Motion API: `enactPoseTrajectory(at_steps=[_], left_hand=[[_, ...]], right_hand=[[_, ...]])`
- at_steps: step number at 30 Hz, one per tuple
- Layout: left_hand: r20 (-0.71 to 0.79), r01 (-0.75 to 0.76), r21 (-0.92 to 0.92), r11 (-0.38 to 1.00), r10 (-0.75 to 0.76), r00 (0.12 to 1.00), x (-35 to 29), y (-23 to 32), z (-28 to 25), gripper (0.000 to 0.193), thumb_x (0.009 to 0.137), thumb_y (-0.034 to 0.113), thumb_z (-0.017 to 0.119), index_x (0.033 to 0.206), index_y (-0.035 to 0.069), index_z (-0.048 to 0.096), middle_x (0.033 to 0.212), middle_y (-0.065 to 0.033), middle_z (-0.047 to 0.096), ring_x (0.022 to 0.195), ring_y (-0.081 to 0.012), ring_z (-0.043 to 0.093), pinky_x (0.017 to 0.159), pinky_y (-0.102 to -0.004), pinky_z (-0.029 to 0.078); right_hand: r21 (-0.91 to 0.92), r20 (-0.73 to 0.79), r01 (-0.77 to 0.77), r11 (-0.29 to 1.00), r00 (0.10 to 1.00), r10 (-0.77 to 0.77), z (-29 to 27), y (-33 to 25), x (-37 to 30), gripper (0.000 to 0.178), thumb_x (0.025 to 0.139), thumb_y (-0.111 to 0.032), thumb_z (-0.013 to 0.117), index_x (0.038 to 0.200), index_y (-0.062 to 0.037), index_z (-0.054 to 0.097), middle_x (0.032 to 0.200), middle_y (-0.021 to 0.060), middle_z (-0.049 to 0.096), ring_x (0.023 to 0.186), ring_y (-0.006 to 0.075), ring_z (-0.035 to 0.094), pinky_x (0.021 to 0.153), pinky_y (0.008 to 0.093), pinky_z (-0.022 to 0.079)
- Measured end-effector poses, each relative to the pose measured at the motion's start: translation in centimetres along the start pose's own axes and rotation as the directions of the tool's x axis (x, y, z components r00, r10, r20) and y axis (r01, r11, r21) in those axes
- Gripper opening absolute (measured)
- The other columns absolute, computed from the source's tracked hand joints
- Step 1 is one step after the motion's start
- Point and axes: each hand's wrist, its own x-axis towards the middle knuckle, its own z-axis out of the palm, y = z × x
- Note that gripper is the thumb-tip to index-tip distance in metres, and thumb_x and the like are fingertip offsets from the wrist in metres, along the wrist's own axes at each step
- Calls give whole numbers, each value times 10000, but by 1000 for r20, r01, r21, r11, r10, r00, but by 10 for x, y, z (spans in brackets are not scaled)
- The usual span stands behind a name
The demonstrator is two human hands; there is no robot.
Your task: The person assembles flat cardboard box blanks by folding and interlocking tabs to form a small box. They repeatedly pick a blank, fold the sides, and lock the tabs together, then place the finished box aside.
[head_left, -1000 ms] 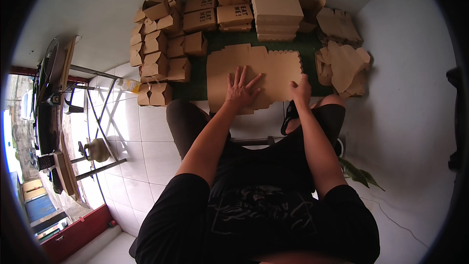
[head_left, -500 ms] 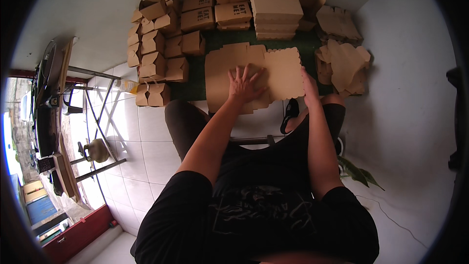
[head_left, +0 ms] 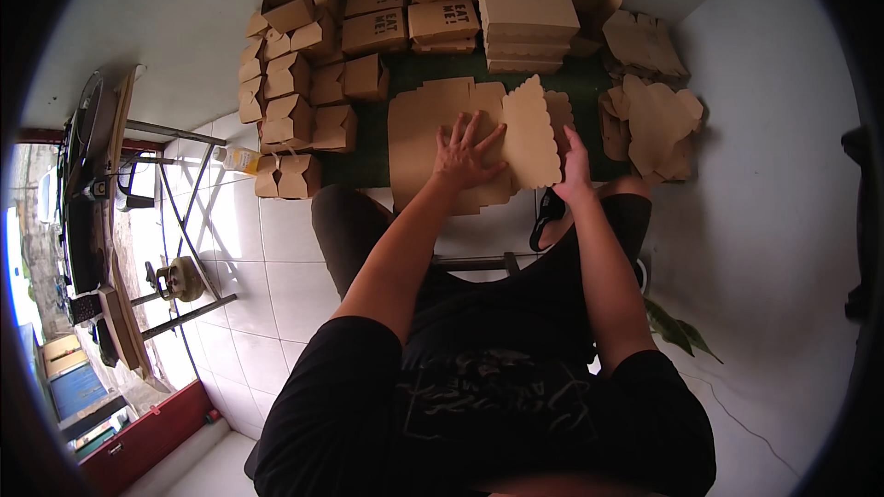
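Note:
A flat brown cardboard box blank [head_left: 414, 147] lies on the green table top in front of me, other flat blanks seemingly under it. My left hand [head_left: 468, 158] presses on it with fingers spread. The right-hand panel with a scalloped edge [head_left: 531, 133] stands tilted up along its crease. Close to that scalloped edge is my right hand [head_left: 576, 166], fingers stretched out and not wrapped round anything; I cannot tell whether it touches the panel. Behind the raised panel, part of another scalloped panel [head_left: 560, 110] shows lower down.
Small folded boxes [head_left: 287, 120] are stacked at the left, printed boxes [head_left: 374, 31] behind them. A tall pile of larger boxes [head_left: 525, 9] stands at the back. Loose cardboard pieces [head_left: 652, 129] lie at the right. The green table top [head_left: 368, 152] shows between the stacks.
The scalloped panel has swung up from nearly flat, its free edge moving left. My right hand has shifted slightly left with it. My left hand stays pressed on the blank.

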Motion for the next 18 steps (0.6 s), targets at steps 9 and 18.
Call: enactPoseTrajectory(at_steps=[9,18], left_hand=[[27,-5,29,1000,4,1000,0,3,-5,963,995,907,546,1832,566,210,1971,-84,88,1799,-429,89,1364,-802,136],[219,-22,330,944,-54,974,9,-7,13,911,1039,735,586,1842,387,335,1969,-80,110,1810,-410,-10,1371,-801,119]], right_hand=[[-182,196,153,971,974,-116,-9,47,18,514,1254,-364,471,1640,-55,608,1573,66,681,1444,211,636,1246,386,486],[-702,625,641,310,763,-164,23,78,18,788,1262,-563,195,1874,-74,110,1956,189,101,1811,354,26,1460,462,34]])
